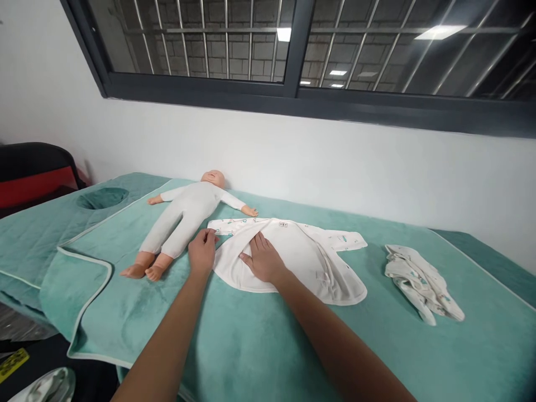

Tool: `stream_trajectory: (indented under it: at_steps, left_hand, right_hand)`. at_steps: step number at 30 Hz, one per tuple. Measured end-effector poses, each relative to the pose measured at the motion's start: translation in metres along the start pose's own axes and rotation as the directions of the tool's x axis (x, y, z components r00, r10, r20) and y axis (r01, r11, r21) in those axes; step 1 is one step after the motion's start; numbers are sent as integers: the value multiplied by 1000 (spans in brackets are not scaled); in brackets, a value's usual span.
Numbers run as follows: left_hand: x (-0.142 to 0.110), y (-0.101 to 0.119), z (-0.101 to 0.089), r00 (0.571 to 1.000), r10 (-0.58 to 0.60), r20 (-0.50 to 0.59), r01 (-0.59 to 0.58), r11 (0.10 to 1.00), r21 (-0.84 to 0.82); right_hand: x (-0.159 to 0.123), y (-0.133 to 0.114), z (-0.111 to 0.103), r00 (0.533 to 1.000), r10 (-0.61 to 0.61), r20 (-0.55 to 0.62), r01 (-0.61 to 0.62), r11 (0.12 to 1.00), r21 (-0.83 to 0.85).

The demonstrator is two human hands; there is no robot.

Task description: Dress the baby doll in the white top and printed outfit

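A white baby top (293, 251) with small printed figures on its sleeves lies spread open on the green bed cover (247, 340). My left hand (202, 249) pinches the cuff end of its left-hand sleeve. Flat on the inside of the cloth rests my right hand (264, 257), fingers stretched out and pointing up toward the collar. Just beyond my left hand a baby doll (190, 209) in a white body suit lies on its back, head toward the wall, with one hand close to the top's sleeve.
A crumpled white printed garment (422, 282) lies at the right of the bed. At the left, the bed has a round hole (103, 197), with a red and black chair (36, 176) beyond it. A wall and barred window (288, 50) stand behind the bed.
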State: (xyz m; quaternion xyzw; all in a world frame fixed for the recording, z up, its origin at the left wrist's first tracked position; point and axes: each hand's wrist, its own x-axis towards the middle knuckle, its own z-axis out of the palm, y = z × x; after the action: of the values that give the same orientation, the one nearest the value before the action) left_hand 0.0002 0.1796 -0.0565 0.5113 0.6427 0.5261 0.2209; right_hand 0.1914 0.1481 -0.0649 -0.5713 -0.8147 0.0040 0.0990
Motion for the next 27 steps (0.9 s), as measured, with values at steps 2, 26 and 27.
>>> stream_trajectory:
  at_steps: [2,26,27]
  left_hand:
    - [0,0,0,1000,0,1,0,1000,1]
    - [0,1,1,1000,-22,-1,22,1000,10]
    - [0,2,1,1000,-23,1,23,1000,9]
  right_hand:
    - [-2,-3,0,1000,-5,-1,5,1000,9]
    - [-10,-11,-2,1000,-10,5,10,1000,21]
    - [-10,-11,-2,1000,-10,3,10,1000,21]
